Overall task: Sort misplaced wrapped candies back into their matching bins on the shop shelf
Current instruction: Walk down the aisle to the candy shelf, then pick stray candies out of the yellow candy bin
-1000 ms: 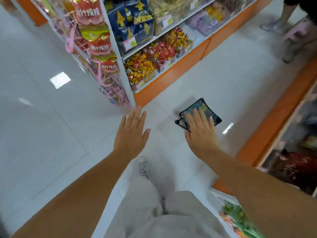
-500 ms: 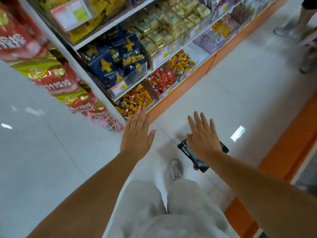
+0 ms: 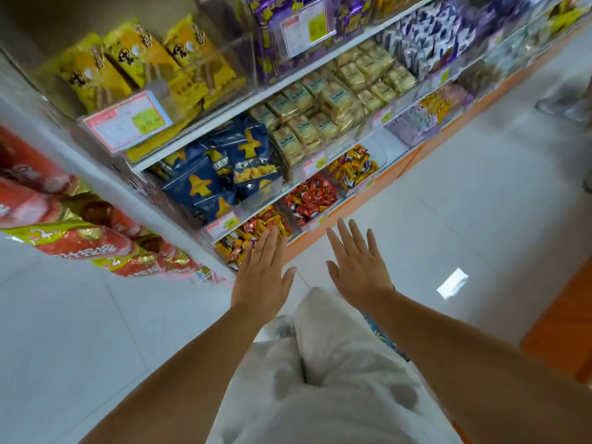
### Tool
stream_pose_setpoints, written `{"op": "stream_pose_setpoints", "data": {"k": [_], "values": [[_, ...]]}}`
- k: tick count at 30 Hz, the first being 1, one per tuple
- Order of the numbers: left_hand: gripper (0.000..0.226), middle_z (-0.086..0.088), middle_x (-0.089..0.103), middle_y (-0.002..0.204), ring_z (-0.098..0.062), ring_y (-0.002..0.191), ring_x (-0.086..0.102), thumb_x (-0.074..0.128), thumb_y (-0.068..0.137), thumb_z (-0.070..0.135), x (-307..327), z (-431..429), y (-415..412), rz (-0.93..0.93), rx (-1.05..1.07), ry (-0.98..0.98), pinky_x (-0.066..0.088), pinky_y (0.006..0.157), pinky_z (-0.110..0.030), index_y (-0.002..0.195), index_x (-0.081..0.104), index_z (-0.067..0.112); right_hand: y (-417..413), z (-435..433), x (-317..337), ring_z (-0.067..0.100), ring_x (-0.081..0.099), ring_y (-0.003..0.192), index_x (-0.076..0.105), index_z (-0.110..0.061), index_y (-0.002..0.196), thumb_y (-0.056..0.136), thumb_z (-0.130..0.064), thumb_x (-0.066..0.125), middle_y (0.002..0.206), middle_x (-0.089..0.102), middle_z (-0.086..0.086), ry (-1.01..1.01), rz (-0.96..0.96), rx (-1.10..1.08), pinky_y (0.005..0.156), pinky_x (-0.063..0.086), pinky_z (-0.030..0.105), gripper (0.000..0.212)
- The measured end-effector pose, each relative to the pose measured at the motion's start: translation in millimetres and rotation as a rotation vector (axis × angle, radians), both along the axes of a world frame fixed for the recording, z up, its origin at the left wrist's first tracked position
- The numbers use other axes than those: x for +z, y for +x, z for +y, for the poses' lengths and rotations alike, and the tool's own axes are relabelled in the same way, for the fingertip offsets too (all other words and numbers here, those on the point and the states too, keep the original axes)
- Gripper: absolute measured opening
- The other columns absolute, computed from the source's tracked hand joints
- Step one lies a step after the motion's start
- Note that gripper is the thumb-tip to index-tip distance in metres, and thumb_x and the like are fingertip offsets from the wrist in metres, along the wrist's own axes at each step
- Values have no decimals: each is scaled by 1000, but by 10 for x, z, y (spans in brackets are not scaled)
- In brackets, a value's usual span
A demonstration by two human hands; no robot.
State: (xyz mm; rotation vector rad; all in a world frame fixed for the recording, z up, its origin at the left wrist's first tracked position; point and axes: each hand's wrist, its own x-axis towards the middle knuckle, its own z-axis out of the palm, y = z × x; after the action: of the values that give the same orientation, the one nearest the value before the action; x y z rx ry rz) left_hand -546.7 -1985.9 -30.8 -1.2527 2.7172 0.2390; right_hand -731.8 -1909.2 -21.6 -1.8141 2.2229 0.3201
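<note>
Nearby, clear bin [image 3: 313, 216] of red candies [image 3: 309, 197], left hand [image 3: 260, 278] and right hand [image 3: 359, 269] spread, empty.

One left hand [image 3: 260, 283], one right hand [image 3: 358, 272], three upright yellow bags [image 3: 137, 54], two large price cards [image 3: 128, 120]

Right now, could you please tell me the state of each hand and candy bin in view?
Left hand, open, holding nothing.
Right hand, open, holding nothing.
Nearest candy bin, filled, partly hidden.
Red candy bin, filled.
Yellow candy bin, filled.
Patterned pouch, on floor, mostly hidden.
</note>
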Motion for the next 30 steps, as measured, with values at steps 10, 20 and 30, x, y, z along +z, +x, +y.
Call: {"op": "stream_pose_setpoints", "data": {"k": [10,20,30], "values": [[66,-11,20,158,-26,147,17,13,97,46,-76,-205,-402,40,222,105,11,114,-42,149,32,9,-666,-542,-164,35,25,143,28,-12,148,94,-40,16,154,30,16,-16,-12,180,116,15,53,63],[65,-10,14,159,-25,147,13,23,96,44,-466,-433,-1833,82,753,97,11,120,-43,152,23,11,-2025,-1748,-626,34,43,135,30,-12,144,83,-40,48,146,44,17,-73,-23,846,110,27,56,70],[64,-1,-24,154,-18,143,-25,15,100,47,-1029,-152,-1974,2,837,209,-15,118,-36,151,-11,19,-2246,-1673,-1229,35,58,120,49,-13,138,99,-41,10,139,52,17,94,-82,775,105,27,50,63]]}}
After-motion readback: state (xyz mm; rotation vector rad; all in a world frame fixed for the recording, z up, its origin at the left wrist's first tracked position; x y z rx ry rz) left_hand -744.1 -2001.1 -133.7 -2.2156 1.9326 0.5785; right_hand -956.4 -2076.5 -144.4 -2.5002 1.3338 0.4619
